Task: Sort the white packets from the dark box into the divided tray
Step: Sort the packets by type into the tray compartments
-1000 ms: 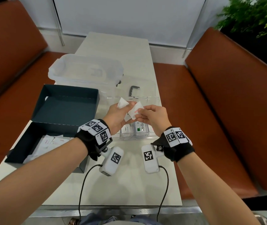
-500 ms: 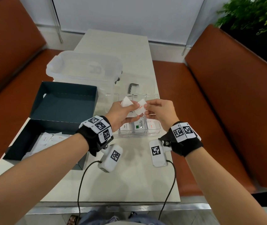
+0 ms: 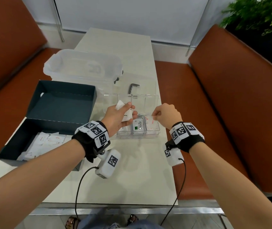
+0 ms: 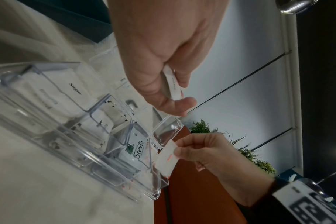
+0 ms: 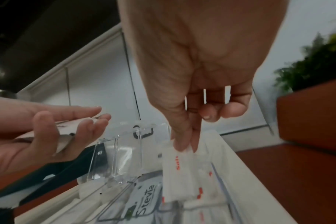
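Note:
The dark box [image 3: 13, 152] stands open at the left, with several white packets [image 3: 49, 140] in it. The clear divided tray [image 3: 155, 97] lies in front of my hands, and a Stevia packet [image 3: 139, 126] lies in its near middle compartment. My left hand [image 3: 129, 111] grips a few white packets [image 3: 126, 116] above the tray's left side. My right hand [image 3: 154, 115] pinches one white packet with red print [image 5: 176, 166] between thumb and forefinger. That packet hangs upright, its lower end inside the near right compartment [image 3: 153, 128], where other red-printed packets lie.
A translucent plastic tub [image 3: 82, 66] stands behind the dark box, whose lid [image 3: 62, 103] is folded back. A small dark metal clip [image 3: 132, 87] lies beyond the tray. Brown benches flank the narrow table [image 3: 132, 179] on both sides.
My hands were together over the tray. The right hand has since pulled one packet away to the right and lowered it into the near right compartment; the left hand keeps the others.

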Available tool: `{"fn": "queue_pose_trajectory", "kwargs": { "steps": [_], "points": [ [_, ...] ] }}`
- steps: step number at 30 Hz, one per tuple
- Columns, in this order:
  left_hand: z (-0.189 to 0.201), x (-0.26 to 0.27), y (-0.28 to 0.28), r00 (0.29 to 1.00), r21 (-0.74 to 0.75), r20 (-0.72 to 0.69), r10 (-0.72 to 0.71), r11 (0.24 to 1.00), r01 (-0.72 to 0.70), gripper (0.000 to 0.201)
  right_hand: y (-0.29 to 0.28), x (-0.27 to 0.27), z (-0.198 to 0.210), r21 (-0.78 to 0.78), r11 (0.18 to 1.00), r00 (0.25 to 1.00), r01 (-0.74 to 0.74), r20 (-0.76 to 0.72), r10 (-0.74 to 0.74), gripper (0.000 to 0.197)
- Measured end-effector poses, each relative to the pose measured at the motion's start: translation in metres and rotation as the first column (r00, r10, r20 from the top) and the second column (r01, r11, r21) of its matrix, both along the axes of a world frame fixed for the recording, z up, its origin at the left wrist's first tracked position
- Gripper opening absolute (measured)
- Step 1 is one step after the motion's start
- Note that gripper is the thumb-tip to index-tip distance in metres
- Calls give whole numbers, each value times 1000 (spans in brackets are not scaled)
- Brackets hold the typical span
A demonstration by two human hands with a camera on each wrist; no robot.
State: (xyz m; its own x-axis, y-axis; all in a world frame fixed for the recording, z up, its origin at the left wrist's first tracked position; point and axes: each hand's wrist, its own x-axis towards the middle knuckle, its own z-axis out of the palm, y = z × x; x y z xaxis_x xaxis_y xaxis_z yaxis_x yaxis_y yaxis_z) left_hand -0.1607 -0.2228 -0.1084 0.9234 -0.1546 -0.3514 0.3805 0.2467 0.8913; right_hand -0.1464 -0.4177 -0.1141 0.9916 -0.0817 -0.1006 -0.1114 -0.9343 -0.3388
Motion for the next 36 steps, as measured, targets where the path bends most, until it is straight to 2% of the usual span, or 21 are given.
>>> {"fn": "queue_pose_trajectory", "kwargs": {
  "steps": [2,6,16,21,27,30,33,36],
  "points": [
    [0,-2,0,1000,5,-2,3,1000,-3,23,3,3,-7,34,999,998,-11,-65,13,12],
    [0,-6,3,1000,0,-1,-3,1000,3,25,10,5,-20,-36,998,991,-48,-131,43,13],
    [-2,-7,13,999,-11,-49,15,1000,-16,25,11,3,-45,-192,978,996,-85,-33,80,19],
    [0,-5,14,994,-68,-108,-15,998,7,30,13,-1,-48,-263,960,996,-92,-14,92,22],
    [1,-2,10,984,-133,-174,-26,991,3,42,12,-5,-45,-264,961,996,-87,-45,78,31],
    [2,0,8,978,-163,-205,-43,987,9,49,13,-7,-36,-256,964,996,-66,43,80,28],
    [2,2,6,973,-189,-222,-62,982,20,54,19,-12,-17,-172,985,977,-15,206,51,23],
    [1,4,3,968,-219,-236,-87,975,35,55,32,-21,1,174,980,942,-96,335,33,17]
  ]
}}
